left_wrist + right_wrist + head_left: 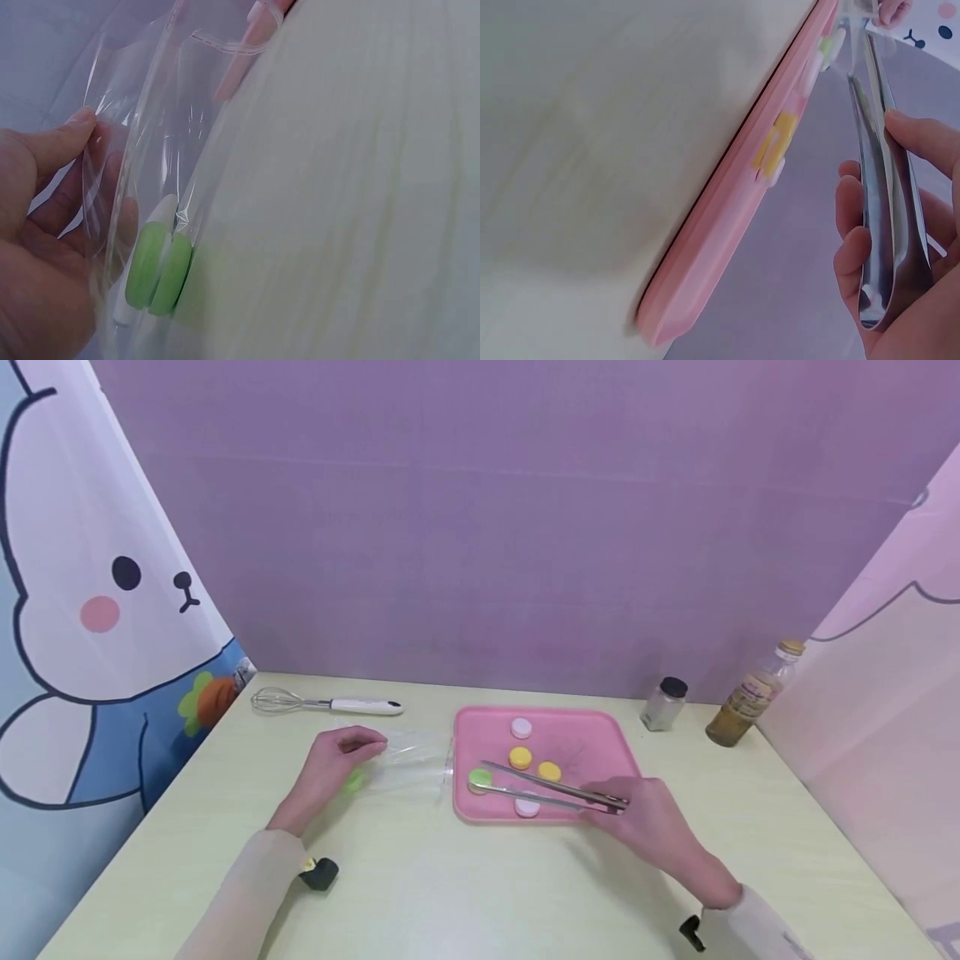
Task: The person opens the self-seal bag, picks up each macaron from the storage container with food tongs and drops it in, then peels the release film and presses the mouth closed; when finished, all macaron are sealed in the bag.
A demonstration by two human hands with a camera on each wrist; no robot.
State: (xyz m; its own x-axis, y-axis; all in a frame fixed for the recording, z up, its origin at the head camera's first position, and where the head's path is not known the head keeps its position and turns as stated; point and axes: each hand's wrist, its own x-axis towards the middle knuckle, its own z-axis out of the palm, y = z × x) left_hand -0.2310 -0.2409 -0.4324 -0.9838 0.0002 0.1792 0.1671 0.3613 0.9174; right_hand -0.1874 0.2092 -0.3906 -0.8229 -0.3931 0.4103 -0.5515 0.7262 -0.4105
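My left hand (333, 764) pinches a clear plastic bag (412, 760) between thumb and fingers. A green macaron (159, 270) shows through the film, low in the bag beside the palm. My right hand (641, 818) grips metal tongs (555, 783), which point left across the pink tray (600, 735). Their tips are apart; one overlaps a green macaron (480, 774) in the head view. Also on the tray are two yellow macarons (520, 757) and two pale ones (521, 727).
A whisk (366, 706) lies at the back left of the table. Towards the back right stand a small black-lidded jar (663, 708) and a corked bottle (750, 697) of brown liquid. A purple backdrop (480, 543) rises behind the table.
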